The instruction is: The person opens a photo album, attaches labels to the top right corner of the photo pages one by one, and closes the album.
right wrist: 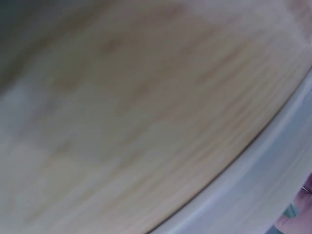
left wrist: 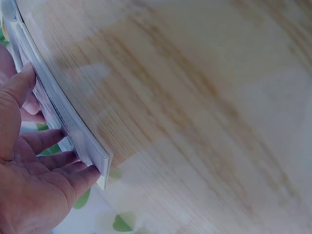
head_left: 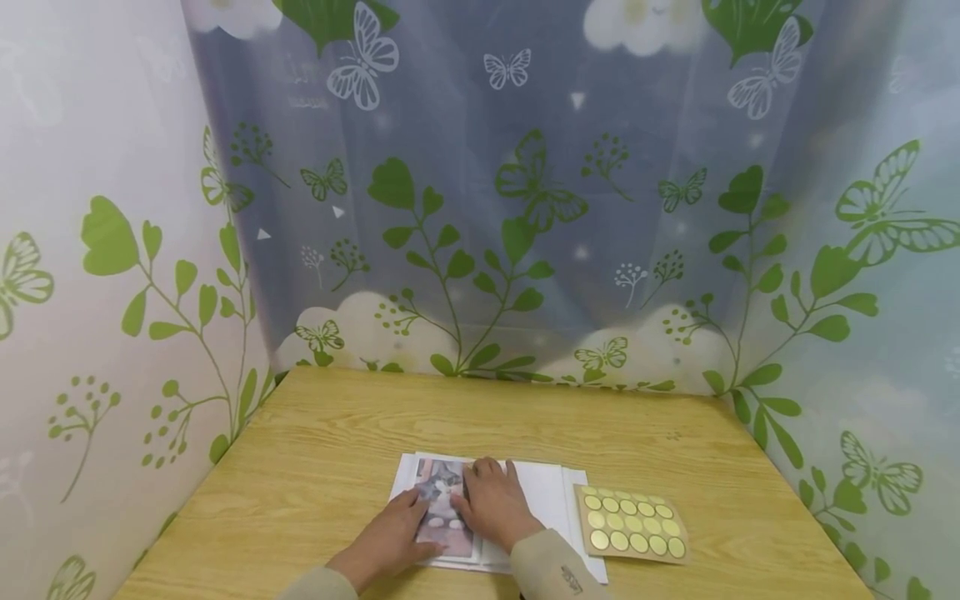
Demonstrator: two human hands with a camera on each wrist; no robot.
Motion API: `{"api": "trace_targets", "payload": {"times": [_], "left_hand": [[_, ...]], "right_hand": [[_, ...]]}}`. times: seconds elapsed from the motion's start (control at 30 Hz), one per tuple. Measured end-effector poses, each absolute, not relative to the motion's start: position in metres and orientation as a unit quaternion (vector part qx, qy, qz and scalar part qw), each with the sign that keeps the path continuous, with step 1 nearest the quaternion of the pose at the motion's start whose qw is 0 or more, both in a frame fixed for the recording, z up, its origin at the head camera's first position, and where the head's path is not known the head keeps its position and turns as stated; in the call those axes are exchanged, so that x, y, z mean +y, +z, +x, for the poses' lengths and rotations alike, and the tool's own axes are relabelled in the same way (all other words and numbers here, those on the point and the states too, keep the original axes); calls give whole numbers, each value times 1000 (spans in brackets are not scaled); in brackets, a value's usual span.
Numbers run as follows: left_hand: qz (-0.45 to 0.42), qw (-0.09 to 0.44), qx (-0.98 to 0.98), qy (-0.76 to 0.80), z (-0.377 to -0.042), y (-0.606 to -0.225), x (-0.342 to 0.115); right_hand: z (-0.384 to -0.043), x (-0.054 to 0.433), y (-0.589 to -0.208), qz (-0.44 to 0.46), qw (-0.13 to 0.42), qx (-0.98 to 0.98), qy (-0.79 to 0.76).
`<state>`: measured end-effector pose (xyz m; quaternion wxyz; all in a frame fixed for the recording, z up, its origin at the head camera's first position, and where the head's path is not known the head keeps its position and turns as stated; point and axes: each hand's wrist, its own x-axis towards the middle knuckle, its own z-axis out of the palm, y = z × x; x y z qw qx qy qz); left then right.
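A picture [head_left: 448, 537] of a grey and white cat lies on the left part of white folded sheets or an open booklet [head_left: 543, 492] on the table. My left hand [head_left: 390, 533] rests along the picture's left edge, its thumb near the lower edge. In the left wrist view its fingers [left wrist: 73, 170] reach out, loosely extended, against the page's edge. My right hand [head_left: 497, 502] lies over the picture's right side, fingertips by its upper right corner, palm hidden. At the right wrist view's lower right, only bits of fingers [right wrist: 298, 219] show past the white page [right wrist: 243, 195].
A brown sheet of round gold stickers [head_left: 633, 523] lies to the right, overlapping the white paper's edge. The wooden table [head_left: 360, 417] is closed in by printed curtains [head_left: 480, 250] at the back and both sides.
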<state>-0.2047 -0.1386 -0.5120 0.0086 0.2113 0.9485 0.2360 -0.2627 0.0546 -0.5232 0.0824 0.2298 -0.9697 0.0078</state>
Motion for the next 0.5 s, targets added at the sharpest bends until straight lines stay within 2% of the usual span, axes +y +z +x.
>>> {"api": "trace_targets", "payload": {"times": [0.5], "left_hand": [[218,3,949,229,-205,-513,-140]], "right_hand": [[-265,59,-526,229,79,-970,15]]}}
